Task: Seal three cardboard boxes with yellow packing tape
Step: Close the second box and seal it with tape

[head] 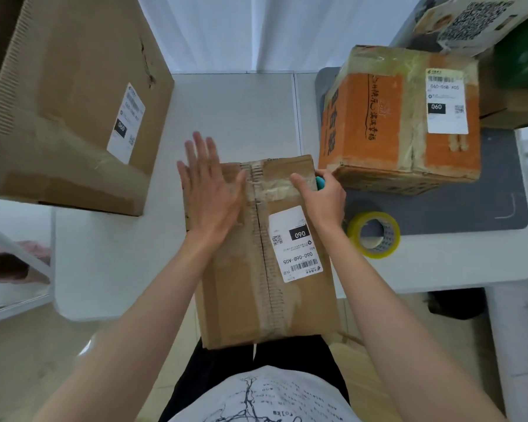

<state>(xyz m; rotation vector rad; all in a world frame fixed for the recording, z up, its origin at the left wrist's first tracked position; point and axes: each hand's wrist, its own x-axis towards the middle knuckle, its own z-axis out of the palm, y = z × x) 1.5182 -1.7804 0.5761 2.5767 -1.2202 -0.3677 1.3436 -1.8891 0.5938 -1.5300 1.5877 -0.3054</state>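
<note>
Since the small box [256, 248] lying half over the table [110, 263] edge looks stiff and light, it is pressed flat by the spread left hand [212, 190], and is best steadied at its flaps, while something teal is gripped by the right hand [320, 196].

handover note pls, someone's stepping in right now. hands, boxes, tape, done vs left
Left hand: open, flat on the middle box.
Right hand: at that box's far right edge, gripping a small teal object, identity unclear.
Yellow tape roll: loose on the table, right of the middle box.
Large box far left, orange box far right.
Done: only old clear tape visible, no yellow strip.
Left: seal all three.
</note>
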